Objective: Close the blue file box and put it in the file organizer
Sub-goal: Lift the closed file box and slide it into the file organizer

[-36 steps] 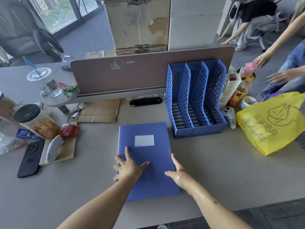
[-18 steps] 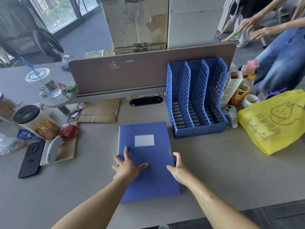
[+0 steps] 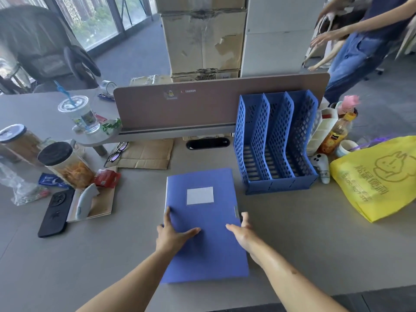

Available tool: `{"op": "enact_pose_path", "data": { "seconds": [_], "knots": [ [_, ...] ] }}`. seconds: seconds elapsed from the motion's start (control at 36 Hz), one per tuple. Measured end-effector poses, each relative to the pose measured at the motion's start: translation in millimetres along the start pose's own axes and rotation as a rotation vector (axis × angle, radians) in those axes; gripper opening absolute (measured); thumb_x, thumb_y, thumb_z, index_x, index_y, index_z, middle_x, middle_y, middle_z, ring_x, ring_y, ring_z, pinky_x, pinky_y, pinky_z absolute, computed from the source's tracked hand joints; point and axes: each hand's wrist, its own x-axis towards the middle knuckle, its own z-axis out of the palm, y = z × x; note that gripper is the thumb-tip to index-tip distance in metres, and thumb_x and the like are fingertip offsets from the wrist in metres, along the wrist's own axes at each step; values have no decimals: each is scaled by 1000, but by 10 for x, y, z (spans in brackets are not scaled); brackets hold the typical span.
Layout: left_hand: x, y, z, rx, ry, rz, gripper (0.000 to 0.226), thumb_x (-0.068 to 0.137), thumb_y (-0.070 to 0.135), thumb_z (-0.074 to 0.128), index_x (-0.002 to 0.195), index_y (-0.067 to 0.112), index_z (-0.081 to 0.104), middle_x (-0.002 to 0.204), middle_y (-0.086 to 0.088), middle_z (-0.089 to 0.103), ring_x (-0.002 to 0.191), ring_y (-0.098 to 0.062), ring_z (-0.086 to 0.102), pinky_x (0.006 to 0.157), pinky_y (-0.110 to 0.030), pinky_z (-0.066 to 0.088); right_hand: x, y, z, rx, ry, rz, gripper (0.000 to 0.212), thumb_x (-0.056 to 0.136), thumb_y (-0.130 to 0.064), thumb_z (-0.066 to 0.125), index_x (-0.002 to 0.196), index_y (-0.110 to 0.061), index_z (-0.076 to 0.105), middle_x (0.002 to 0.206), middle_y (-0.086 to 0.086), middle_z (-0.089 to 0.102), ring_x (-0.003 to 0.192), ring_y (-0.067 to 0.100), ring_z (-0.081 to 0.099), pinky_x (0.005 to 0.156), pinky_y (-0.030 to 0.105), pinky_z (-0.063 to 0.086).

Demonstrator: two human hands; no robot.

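The blue file box [image 3: 209, 248] lies flat and closed on the grey desk, white label facing up. My left hand [image 3: 172, 234] rests on its left side, fingers over the left edge and thumb spread on the lid. At the box's right edge my right hand [image 3: 242, 231] has its thumb on the lid and its fingers by the clasp. The blue three-slot file organizer [image 3: 275, 145] stands empty just beyond the box, to the right, against the desk divider.
A yellow bag [image 3: 378, 176], a white controller [image 3: 322, 165], a juice bottle [image 3: 335, 134] and a cup crowd the organizer's right. Jars, snack packets, a black phone [image 3: 55, 212], glasses and cardboard lie on the left. People move at the back right.
My left hand slid from the lid's middle to the box's left edge. My right hand shifted slightly forward along the right edge. The people behind moved leftward.
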Motion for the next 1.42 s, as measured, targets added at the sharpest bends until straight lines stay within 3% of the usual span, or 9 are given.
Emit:
{"op": "enact_pose_path", "data": {
  "seconds": [0.14, 0.36, 0.44, 0.67, 0.75, 0.89, 1.03, 1.19, 1.42],
  "knots": [
    [-27, 208, -153, -179, 24, 207, 123, 56, 42, 92, 151, 42, 12, 145, -4, 32, 133, -28, 38, 101, -45, 43, -204, -331, -157, -13, 117, -221, 30, 95, -27, 50, 110, -11, 29, 104, -2, 46, 76, 11, 45, 66, 26, 37],
    [-30, 801, -353, -341, -95, 490, 124, 54, 36, 95, 150, 38, 16, 142, 35, 23, 134, -2, 27, 114, -38, 28, -798, -1119, -730, -195, 161, -337, 75, 80, -48, 68, 136, -17, 30, 125, -5, 42, 111, 12, 43, 88, 29, 34],
    [-86, 1010, -355, -367, -172, 562, 135, 39, 54, 92, 150, 37, 17, 133, 46, 19, 134, 3, 25, 111, -31, 26, -1005, -1276, -914, -287, 131, -385, 80, 79, -49, 68, 143, -22, 30, 142, -7, 42, 117, 8, 42, 92, 27, 34],
    [-263, 1535, -67, -261, -370, 591, 127, 46, 51, 92, 145, 49, 13, 147, 17, 37, 130, -10, 44, 100, -35, 46, -1477, -1501, -1170, -565, 456, -406, 61, 60, -56, 69, 104, -25, 42, 106, -4, 61, 91, 19, 60, 78, 40, 52],
    [-376, 1750, 74, -183, -396, 519, 109, 66, 51, 84, 149, 44, 13, 141, 17, 40, 117, -7, 44, 82, -37, 50, -1626, -1560, -1170, -659, 606, -435, 53, 69, -49, 68, 101, -18, 39, 89, 1, 60, 77, 24, 59, 65, 37, 48],
    [-514, 2236, 136, -186, -452, 537, 87, 75, 53, 75, 144, 46, 23, 118, 31, 49, 113, -10, 48, 89, -48, 49, -1627, -1542, -1204, -693, 806, -527, 54, 73, -51, 66, 100, -16, 35, 79, 5, 61, 73, 33, 60, 58, 38, 48],
    [-418, 2785, 63, -134, -467, 711, 122, 61, 59, 83, 152, 43, 3, 160, 1, 27, 142, -18, 35, 98, -35, 44, -1462, -1533, -1226, -781, 967, -688, 55, 78, -53, 65, 104, -16, 34, 69, -4, 49, 56, 26, 49, 39, 25, 26],
    [-201, 3192, -46, -13, -463, 793, 128, 57, 56, 86, 152, 41, 1, 159, -2, 28, 143, -20, 34, 105, -35, 43, -1119, -1529, -1289, -682, 988, -740, 52, 79, -47, 69, 103, -14, 38, 68, -8, 45, 40, 2, 31, 39, 15, 15],
    [100, 3380, -68, -30, -395, 831, 127, 48, 55, 92, 133, 75, 0, 160, 4, 27, 138, -22, 42, 91, -53, 55, -491, -1509, -1312, -432, 886, -847, 54, 80, -44, 71, 108, -17, 34, 83, -3, 58, 57, 12, 51, 46, 26, 44]
  ]
}}
